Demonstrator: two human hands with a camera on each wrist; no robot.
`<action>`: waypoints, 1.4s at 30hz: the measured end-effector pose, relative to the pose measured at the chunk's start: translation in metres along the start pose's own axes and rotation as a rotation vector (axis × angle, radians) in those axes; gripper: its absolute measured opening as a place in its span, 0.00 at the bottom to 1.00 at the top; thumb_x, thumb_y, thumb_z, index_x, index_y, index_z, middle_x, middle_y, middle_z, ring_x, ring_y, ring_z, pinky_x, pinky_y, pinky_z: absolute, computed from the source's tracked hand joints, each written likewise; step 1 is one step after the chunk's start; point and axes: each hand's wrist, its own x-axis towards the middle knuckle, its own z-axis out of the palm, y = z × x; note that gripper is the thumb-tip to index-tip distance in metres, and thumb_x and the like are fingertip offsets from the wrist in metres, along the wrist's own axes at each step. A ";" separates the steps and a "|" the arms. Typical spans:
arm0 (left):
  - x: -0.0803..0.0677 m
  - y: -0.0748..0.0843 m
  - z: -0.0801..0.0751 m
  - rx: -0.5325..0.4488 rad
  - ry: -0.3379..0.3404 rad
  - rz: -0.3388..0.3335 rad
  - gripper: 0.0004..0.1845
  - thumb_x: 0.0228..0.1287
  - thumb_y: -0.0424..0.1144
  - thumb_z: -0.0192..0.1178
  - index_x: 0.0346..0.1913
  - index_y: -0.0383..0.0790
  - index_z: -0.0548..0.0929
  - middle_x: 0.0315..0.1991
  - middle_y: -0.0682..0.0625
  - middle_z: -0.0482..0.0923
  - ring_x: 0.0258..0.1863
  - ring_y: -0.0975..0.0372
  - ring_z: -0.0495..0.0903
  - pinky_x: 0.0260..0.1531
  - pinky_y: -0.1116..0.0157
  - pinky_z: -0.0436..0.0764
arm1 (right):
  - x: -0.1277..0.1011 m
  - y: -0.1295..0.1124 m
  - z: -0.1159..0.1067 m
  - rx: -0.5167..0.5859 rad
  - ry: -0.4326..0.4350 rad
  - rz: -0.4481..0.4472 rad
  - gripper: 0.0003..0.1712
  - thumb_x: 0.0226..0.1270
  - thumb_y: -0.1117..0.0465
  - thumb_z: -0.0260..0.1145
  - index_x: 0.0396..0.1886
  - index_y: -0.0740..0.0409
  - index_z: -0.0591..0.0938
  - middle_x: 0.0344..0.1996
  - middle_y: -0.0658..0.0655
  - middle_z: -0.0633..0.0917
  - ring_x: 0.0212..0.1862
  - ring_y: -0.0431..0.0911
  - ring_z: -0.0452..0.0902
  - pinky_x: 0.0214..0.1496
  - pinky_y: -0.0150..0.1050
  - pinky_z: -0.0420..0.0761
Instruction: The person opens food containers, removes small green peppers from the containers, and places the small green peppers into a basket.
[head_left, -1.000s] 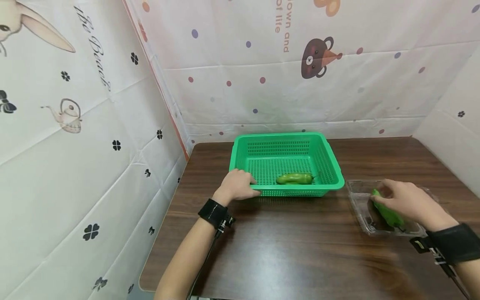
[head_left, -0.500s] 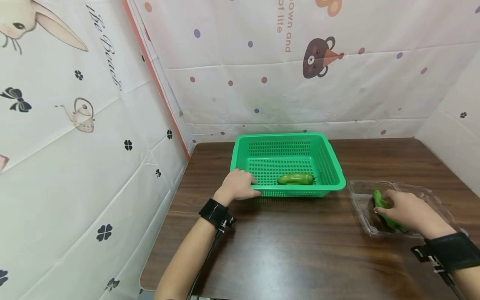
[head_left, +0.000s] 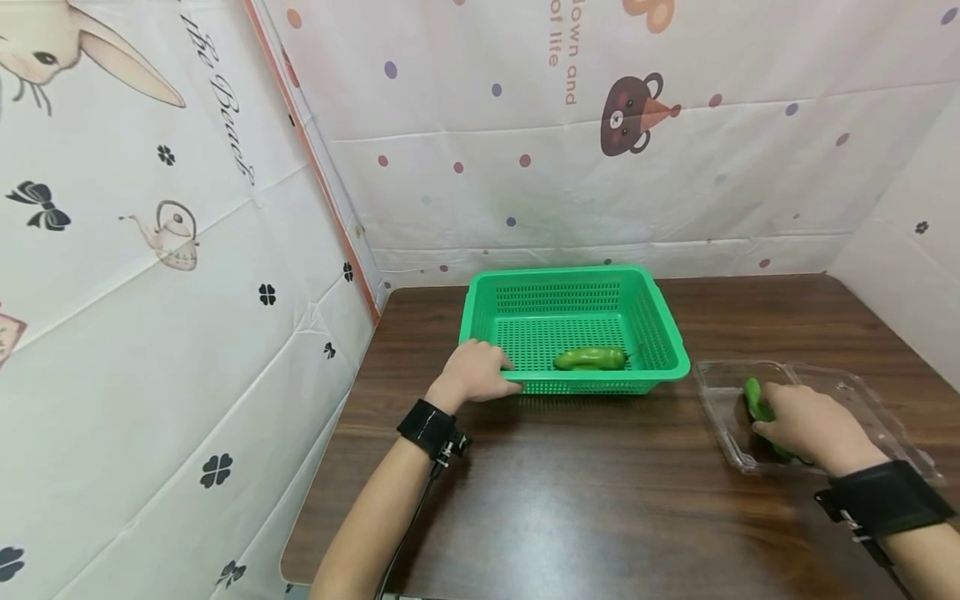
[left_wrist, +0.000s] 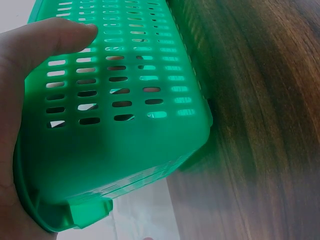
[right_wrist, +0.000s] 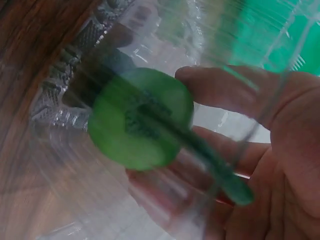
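My left hand (head_left: 474, 371) grips the front left corner of a green plastic basket (head_left: 592, 377). In the left wrist view the thumb (left_wrist: 65, 37) presses on the slotted outer wall. One green chili pepper (head_left: 590, 358) lies in the basket by its front side. Over at the right, my right hand (head_left: 813, 425) holds another green chili pepper (head_left: 754, 400) inside a clear plastic container (head_left: 726, 429). The right wrist view shows that pepper's stem end (right_wrist: 135, 120) between thumb and fingers, seen through the clear plastic. From above, my hand covers much of it.
The container's clear lid (head_left: 862, 387) lies folded back to the right. A brown wooden table (head_left: 555, 492) bears everything. Printed sheets (head_left: 465, 200) hang behind and at both sides. A black band with a cable (head_left: 427, 427) sits on each wrist.
My right hand has shifted slightly and closed further over the pepper in the container, covering more of it. The left hand stays at the basket's corner.
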 end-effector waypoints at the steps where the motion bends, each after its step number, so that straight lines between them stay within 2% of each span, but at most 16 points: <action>1: 0.000 0.000 0.000 0.000 -0.001 0.001 0.19 0.63 0.62 0.64 0.50 0.59 0.92 0.39 0.61 0.90 0.43 0.64 0.85 0.54 0.59 0.78 | 0.000 -0.002 0.001 -0.008 0.004 -0.001 0.19 0.61 0.59 0.73 0.39 0.70 0.78 0.24 0.56 0.78 0.26 0.48 0.72 0.26 0.46 0.70; 6: 0.000 0.000 0.000 -0.006 0.005 0.007 0.18 0.62 0.62 0.64 0.48 0.59 0.92 0.36 0.61 0.90 0.41 0.64 0.85 0.54 0.59 0.78 | 0.000 -0.010 0.007 -0.034 0.033 0.008 0.18 0.59 0.62 0.72 0.39 0.71 0.76 0.22 0.57 0.77 0.24 0.50 0.72 0.24 0.47 0.71; 12: 0.000 -0.001 0.001 -0.006 -0.004 -0.004 0.20 0.63 0.62 0.64 0.53 0.59 0.90 0.48 0.60 0.89 0.49 0.63 0.86 0.60 0.57 0.77 | 0.001 -0.020 0.016 -0.102 0.123 -0.014 0.15 0.55 0.70 0.70 0.36 0.72 0.74 0.18 0.59 0.76 0.18 0.52 0.73 0.18 0.46 0.71; 16: 0.000 -0.001 0.001 -0.012 -0.005 -0.004 0.21 0.63 0.62 0.64 0.53 0.58 0.90 0.48 0.60 0.89 0.50 0.63 0.86 0.61 0.56 0.77 | 0.002 -0.024 0.018 -0.108 0.131 0.018 0.12 0.54 0.73 0.69 0.34 0.73 0.73 0.19 0.63 0.77 0.18 0.54 0.72 0.18 0.47 0.70; 27: -0.001 0.000 -0.003 -0.017 -0.017 -0.007 0.22 0.63 0.62 0.64 0.54 0.58 0.90 0.50 0.60 0.89 0.52 0.61 0.85 0.63 0.56 0.76 | -0.002 -0.019 0.019 -0.076 0.136 0.058 0.19 0.54 0.67 0.75 0.40 0.68 0.75 0.18 0.56 0.76 0.20 0.50 0.71 0.19 0.46 0.70; 34: -0.003 0.000 -0.006 -0.025 -0.033 -0.015 0.22 0.64 0.62 0.63 0.55 0.57 0.89 0.51 0.60 0.88 0.54 0.61 0.85 0.65 0.55 0.75 | -0.001 -0.023 0.016 -0.070 0.132 0.074 0.23 0.52 0.68 0.73 0.45 0.72 0.75 0.19 0.58 0.77 0.20 0.51 0.71 0.19 0.48 0.70; 42: -0.003 0.000 -0.005 -0.030 -0.021 -0.003 0.21 0.64 0.62 0.64 0.53 0.57 0.91 0.48 0.59 0.90 0.50 0.62 0.85 0.62 0.56 0.76 | -0.001 -0.023 0.016 -0.062 0.140 0.097 0.25 0.52 0.68 0.74 0.47 0.74 0.74 0.19 0.60 0.78 0.20 0.53 0.72 0.20 0.50 0.71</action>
